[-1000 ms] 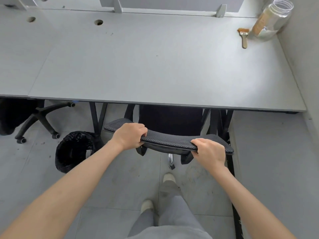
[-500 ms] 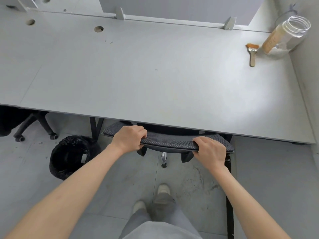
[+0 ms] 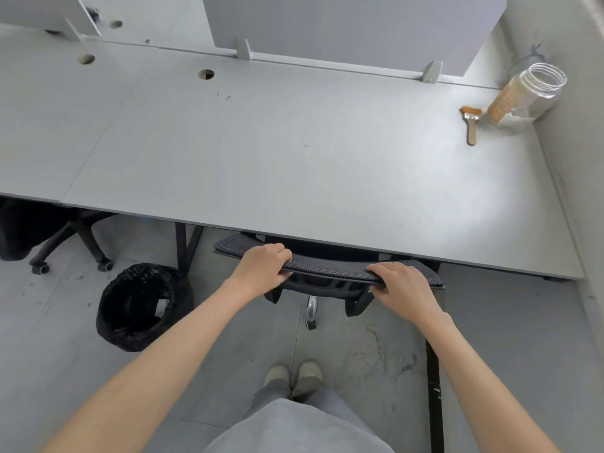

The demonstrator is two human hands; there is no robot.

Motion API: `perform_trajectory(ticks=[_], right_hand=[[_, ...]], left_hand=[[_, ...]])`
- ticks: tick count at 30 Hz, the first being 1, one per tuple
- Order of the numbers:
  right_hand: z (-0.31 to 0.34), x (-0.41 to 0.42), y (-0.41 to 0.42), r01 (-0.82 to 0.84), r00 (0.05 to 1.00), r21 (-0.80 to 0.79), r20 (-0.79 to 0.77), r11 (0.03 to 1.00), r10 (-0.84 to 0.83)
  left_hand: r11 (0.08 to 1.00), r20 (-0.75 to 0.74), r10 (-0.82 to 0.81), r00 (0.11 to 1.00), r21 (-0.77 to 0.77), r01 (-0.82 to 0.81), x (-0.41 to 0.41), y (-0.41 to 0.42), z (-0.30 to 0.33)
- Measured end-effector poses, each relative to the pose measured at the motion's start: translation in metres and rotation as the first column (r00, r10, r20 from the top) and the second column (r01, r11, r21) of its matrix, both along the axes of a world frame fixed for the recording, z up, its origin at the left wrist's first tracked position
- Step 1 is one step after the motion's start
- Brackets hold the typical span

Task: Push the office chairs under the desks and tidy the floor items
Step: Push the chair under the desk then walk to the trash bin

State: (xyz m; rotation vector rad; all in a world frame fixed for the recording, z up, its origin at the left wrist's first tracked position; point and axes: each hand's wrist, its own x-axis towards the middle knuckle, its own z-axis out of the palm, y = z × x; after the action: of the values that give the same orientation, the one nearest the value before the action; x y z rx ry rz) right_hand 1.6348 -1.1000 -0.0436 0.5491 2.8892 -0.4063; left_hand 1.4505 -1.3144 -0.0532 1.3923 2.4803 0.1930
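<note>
Head view, from nearest outward: the person's shoes (image 3: 293, 374) stand together on the grey floor (image 3: 510, 338), and both bare arms reach forward to the office chair (image 3: 330, 273). The left hand (image 3: 264, 268) and the right hand (image 3: 401, 282) each grip the top edge of the mesh backrest, fingers (image 3: 277, 253) curled over the rim and thumbs tucked beneath, one hand toward each end. The seat is hidden under the surface (image 3: 294, 165); only the backrest top, its plastic frame and a chrome lever below it show past the front edge.

Judging by its build, the chair should roll easily on castors and feel fairly light to push, though it may swivel if one hand pushes harder than the other, so an even two-handed hold on the stiff top rail suits it. The mesh itself looks soft and would give under pressure; the rigid frame behind it is the better place to bear on.

To the left, a black-lined bin (image 3: 137, 305) sits on the floor beside a desk leg, and beyond it the wheeled base of a second chair (image 3: 75, 243) sticks out from under the neighbouring desk. Far right on the surface lie a small brush (image 3: 470, 125) and, just beside it, a clear jar (image 3: 526, 96).
</note>
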Motion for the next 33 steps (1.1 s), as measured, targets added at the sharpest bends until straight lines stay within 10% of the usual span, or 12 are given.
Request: perform_trajectory(ticks=[6,13,22,27,33], right_hand=[[0.035,0.022,-0.054,-0.035,0.965,-0.205,-0.262,0.978,-0.02],[-0.01,0.013,-0.15,-0.012,0.99,-0.64,-0.117,0.768,-0.082],[-0.047,-0.051,-0.257,0.063,0.988,-0.803,0.132,0.593,0.074],[-0.071,-0.101,-0.32,0.163,0.982,-0.809,0.189,0.565,-0.013],[-0.095,-0.167,-0.42,0.341,0.94,-0.8,0.275,0.494,-0.204]], left_hand=[[0.865,0.373,0.247,0.894,0.331,-0.377,0.033,-0.06,0.02],[0.225,0.844,0.415,0.339,0.265,-0.937,0.101,-0.151,0.015],[-0.452,0.889,0.421,-0.177,0.036,-0.891,0.183,-0.295,-0.024],[-0.437,0.894,0.402,-0.196,0.0,-0.899,0.133,-0.356,-0.048],[-0.046,0.834,0.55,-0.043,-0.021,-0.999,0.019,-0.452,-0.055]])
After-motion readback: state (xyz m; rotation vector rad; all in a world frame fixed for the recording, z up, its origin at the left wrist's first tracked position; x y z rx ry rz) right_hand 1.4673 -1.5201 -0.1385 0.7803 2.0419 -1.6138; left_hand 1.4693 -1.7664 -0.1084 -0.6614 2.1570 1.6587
